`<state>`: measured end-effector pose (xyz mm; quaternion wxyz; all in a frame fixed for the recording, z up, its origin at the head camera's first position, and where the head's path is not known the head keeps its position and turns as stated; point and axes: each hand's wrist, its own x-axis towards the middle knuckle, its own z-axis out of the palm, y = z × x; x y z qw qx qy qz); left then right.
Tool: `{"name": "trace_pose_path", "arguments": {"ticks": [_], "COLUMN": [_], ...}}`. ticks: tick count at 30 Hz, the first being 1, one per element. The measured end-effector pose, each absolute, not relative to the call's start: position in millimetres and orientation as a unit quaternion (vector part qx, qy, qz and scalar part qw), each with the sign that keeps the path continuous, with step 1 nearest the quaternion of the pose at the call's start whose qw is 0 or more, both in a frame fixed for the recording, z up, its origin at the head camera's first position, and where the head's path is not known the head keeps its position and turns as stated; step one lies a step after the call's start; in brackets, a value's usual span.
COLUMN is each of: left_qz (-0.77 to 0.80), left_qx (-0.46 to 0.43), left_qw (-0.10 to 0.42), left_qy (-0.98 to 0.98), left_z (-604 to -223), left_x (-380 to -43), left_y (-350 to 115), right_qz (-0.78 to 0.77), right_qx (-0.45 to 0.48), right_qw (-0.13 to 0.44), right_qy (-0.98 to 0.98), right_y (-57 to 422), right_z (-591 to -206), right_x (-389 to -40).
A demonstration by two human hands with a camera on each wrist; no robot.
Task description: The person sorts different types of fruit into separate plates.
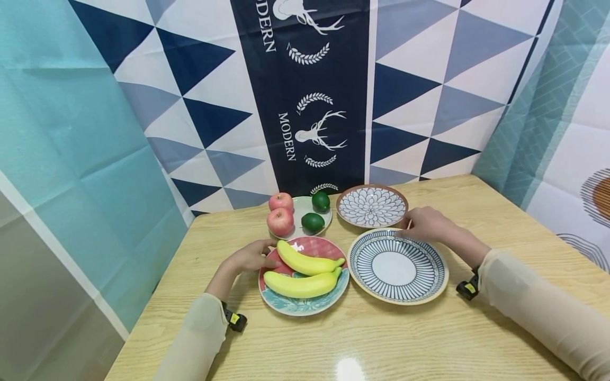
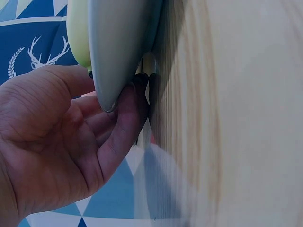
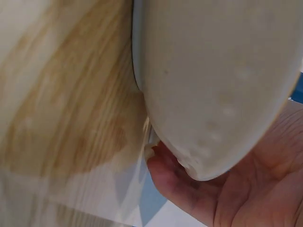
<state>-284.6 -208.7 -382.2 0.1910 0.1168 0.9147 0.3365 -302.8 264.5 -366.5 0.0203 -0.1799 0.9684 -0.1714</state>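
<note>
My left hand [image 1: 250, 256] grips the left rim of a red and teal plate [image 1: 310, 307], with two yellow bananas [image 1: 305, 262] lying on it. In the left wrist view the thumb lies over the rim of the plate [image 2: 116, 52] and fingers reach beneath it. To its right, my right hand [image 1: 424, 225] holds the far right rim of a plate with blue radiating stripes [image 1: 393, 269]. The right wrist view has fingertips tucked under the pale underside of that plate [image 3: 208, 85].
Behind the banana plate, a small pale plate [image 1: 299, 211] holds two red apples [image 1: 280, 222] and two green fruits [image 1: 312, 223]. A brown-rimmed dish with a petal pattern [image 1: 371, 207] stands behind the striped plate. Patterned cloth [image 1: 405, 106] hangs at the wooden table's [image 1: 405, 338] back.
</note>
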Motion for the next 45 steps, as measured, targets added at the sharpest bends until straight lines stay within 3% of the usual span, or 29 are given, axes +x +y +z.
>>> {"name": "trace_pose_path", "arguments": {"ticks": [17, 45], "left_qz": [0.347, 0.338], "left_qx": [0.127, 0.130], "left_qw": [0.198, 0.192], "left_qy": [0.908, 0.912], "left_z": [-383.2, -386.9], "left_x": [-286.4, -288.4], "left_y": [-210.2, -211.3], "right_qz": [-0.174, -0.163], "right_qx": [-0.192, -0.200], "right_qw": [0.051, 0.031], "right_qy": [0.964, 0.966], "right_y": [264.3, 264.5], "right_z": [-368.5, -372.3], "right_x": [-303.2, -301.3]}}
